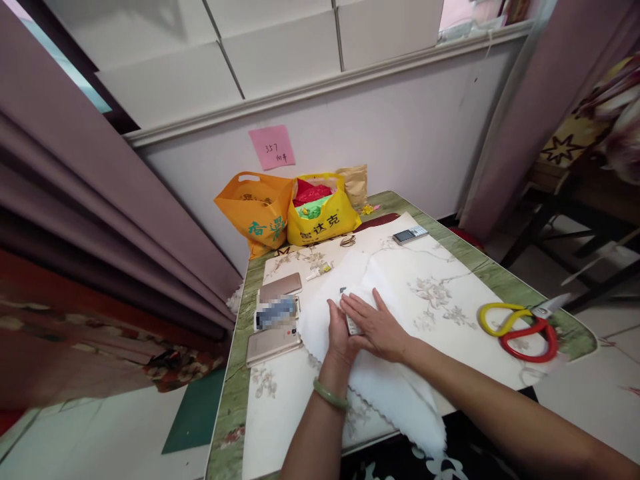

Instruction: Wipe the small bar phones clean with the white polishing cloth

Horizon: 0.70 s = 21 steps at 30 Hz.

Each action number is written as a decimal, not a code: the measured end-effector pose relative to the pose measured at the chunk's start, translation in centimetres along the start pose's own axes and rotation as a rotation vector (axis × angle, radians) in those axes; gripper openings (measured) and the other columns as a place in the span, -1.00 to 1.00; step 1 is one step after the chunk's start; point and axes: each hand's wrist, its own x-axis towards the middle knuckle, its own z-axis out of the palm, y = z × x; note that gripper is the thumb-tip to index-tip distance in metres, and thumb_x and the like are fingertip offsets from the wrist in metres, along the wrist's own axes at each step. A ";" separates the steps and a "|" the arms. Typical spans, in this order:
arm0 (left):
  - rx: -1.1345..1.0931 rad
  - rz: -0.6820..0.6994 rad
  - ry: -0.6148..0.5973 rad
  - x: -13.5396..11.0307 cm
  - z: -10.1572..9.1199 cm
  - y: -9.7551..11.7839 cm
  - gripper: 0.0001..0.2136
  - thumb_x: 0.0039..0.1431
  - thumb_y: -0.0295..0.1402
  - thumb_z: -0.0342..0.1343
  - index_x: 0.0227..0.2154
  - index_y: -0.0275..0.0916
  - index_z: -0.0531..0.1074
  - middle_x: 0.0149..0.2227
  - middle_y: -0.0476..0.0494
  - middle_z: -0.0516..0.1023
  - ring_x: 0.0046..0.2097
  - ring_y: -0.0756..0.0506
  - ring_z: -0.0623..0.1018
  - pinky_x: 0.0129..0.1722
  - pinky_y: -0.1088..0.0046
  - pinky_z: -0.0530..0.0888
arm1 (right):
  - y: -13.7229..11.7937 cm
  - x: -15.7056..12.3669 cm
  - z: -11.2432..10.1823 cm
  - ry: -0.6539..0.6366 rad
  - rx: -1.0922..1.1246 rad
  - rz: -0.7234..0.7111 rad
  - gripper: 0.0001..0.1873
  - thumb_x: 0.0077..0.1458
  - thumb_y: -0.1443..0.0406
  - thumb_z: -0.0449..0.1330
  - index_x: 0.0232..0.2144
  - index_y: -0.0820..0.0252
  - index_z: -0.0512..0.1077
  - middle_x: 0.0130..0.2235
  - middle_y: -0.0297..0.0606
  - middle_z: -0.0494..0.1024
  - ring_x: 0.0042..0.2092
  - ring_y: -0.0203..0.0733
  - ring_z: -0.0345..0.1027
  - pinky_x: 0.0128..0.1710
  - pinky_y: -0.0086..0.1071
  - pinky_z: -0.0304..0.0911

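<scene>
A piece of white cloth with a scalloped edge lies on the table and hangs over its near edge. My left hand rests on the cloth with fingers together, pressing down. My right hand lies flat, fingers stretched out, over the left hand's fingertips and over a small white and grey object that is mostly hidden beneath both hands. A green bangle circles my left wrist.
Red and yellow scissors lie at the table's right. Two phones and a blurred item sit at the left. A remote-like device, an orange bag and a yellow bag stand at the far end. The table abuts curtains.
</scene>
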 end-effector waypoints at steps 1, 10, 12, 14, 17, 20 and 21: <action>0.006 0.009 -0.023 0.0 0.0 0.0 -0.48 0.16 0.10 -0.02 -0.08 -0.22 0.48 0.05 -0.23 0.50 0.13 -0.18 0.45 0.13 0.31 0.37 | 0.3 0.5 0.1 0.008 -0.003 0.035 -0.20 0.26 -0.11 -0.15 0.35 0.11 -0.30 0.36 -0.14 -0.06 0.36 0.01 -0.18 0.27 0.22 -0.52; -0.016 0.039 -0.047 0.0 0.1 0.0 -0.46 0.16 0.12 -0.05 -0.11 -0.24 0.48 -0.12 -0.26 0.59 0.01 -0.21 0.54 0.06 0.21 0.43 | -1.1 -3.5 -0.1 0.050 -0.003 -0.020 -0.07 0.20 -0.13 -0.05 0.35 0.18 -0.37 0.35 -0.05 -0.02 0.34 0.07 -0.13 0.28 0.21 -0.49; 0.002 0.037 -0.033 -0.3 0.2 0.1 -0.44 0.13 0.13 -0.03 -0.05 -0.23 0.46 -0.14 -0.26 0.60 -0.03 -0.21 0.56 0.05 0.20 0.44 | -1.7 -4.7 -0.4 0.010 0.026 -0.096 -0.05 0.18 -0.16 -0.05 0.35 0.17 -0.36 0.34 -0.08 0.01 0.34 0.06 -0.12 0.29 0.19 -0.55; 0.021 0.040 -0.035 -0.4 0.2 0.1 -0.42 0.12 0.15 -0.03 -0.02 -0.23 0.45 -0.15 -0.26 0.60 -0.06 -0.21 0.58 0.05 0.18 0.44 | -1.8 -5.0 -0.6 -0.015 0.047 -0.138 -0.05 0.17 -0.18 -0.05 0.35 0.16 -0.36 0.34 -0.11 0.02 0.34 0.04 -0.12 0.29 0.18 -0.59; 0.010 0.045 -0.030 -0.4 0.2 0.0 -0.42 0.12 0.14 -0.02 -0.07 -0.27 0.47 -0.14 -0.28 0.60 -0.03 -0.21 0.56 0.07 0.21 0.42 | -1.0 -3.4 -0.6 -0.007 0.050 -0.119 -0.10 0.20 -0.15 -0.07 0.35 0.11 -0.35 0.34 -0.14 0.03 0.34 0.03 -0.11 0.27 0.21 -0.62; 0.020 0.048 0.001 -0.2 0.2 -0.2 -0.45 0.14 0.13 -0.03 -0.11 -0.27 0.49 -0.03 -0.26 0.56 0.07 -0.19 0.50 0.11 0.29 0.39 | 0.1 -1.0 -0.4 0.011 0.020 -0.023 -0.21 0.27 -0.08 -0.11 0.35 0.07 -0.32 0.35 -0.16 0.00 0.34 0.02 -0.12 0.26 0.25 -0.54; 0.033 0.043 -0.003 -0.2 0.2 -0.2 -0.45 0.14 0.13 -0.03 -0.10 -0.24 0.48 0.02 -0.23 0.53 0.10 -0.18 0.47 0.12 0.31 0.38 | 0.4 -0.5 -0.4 0.020 0.006 0.015 -0.23 0.28 -0.06 -0.12 0.35 0.07 -0.31 0.35 -0.16 -0.01 0.34 0.03 -0.12 0.26 0.25 -0.50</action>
